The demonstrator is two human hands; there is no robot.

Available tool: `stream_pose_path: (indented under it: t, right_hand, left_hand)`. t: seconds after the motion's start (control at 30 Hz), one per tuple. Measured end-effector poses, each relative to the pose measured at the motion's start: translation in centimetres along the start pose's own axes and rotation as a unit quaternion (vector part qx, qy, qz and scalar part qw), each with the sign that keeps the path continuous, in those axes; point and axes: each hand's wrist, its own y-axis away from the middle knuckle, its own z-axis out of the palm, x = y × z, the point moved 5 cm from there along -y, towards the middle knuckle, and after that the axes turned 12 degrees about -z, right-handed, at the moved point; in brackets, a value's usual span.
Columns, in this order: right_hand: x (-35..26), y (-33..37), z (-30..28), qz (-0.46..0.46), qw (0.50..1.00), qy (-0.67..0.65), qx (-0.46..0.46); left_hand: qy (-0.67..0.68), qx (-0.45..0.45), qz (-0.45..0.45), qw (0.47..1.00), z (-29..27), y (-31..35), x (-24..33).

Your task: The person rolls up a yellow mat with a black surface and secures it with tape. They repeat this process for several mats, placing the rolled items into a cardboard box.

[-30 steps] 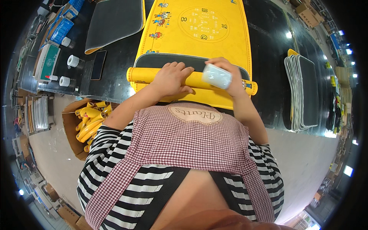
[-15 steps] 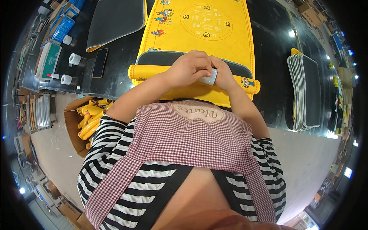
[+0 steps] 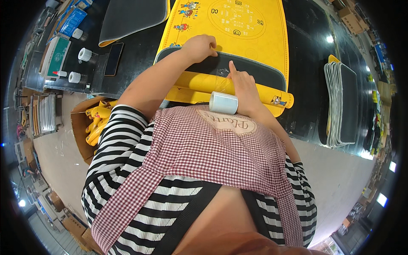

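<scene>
A yellow printed mat, rolled into a tube (image 3: 196, 81), lies crosswise before me, near a folded edge with dark grey backing (image 3: 259, 71). My left hand (image 3: 199, 48) is closed above that edge, fingertips pinched together; what they hold, if anything, is too small to make out. My right hand (image 3: 245, 87) rests on the tube, its index finger stretched out and the other fingers loosely bent. Against the heel of that hand sits a roll of clear tape (image 3: 224, 103). A shiny strip of clear tape (image 3: 222, 80) runs over the tube.
Beyond lies a flat yellow printed mat (image 3: 199, 29). Stacked mats (image 3: 342, 102) stand to the right, a dark mat (image 3: 134, 19) to the far left. A phone (image 3: 114, 59) and white tape rolls (image 3: 84, 54) lie at left. A cardboard box (image 3: 80, 123) holds yellow rolls.
My hands have come apart: the left moved away from me and to the left, the right stayed by the tube. The tape roll left my fingers and now sits nearer my apron.
</scene>
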Motion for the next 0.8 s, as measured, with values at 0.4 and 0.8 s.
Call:
stream_pose_path:
  t: [0.4,0.8]
  right_hand:
    - [1.4,0.2,0.1,0.039,0.997,-0.042,0.058]
    - [8.5,-4.8,0.8,0.178,0.940,-0.279,0.080]
  left_hand:
    - [0.061,-0.196,-0.008,0.979,3.3,5.4,3.2]
    - [0.027,0.132,-0.001,0.991,-0.4,6.1,1.5]
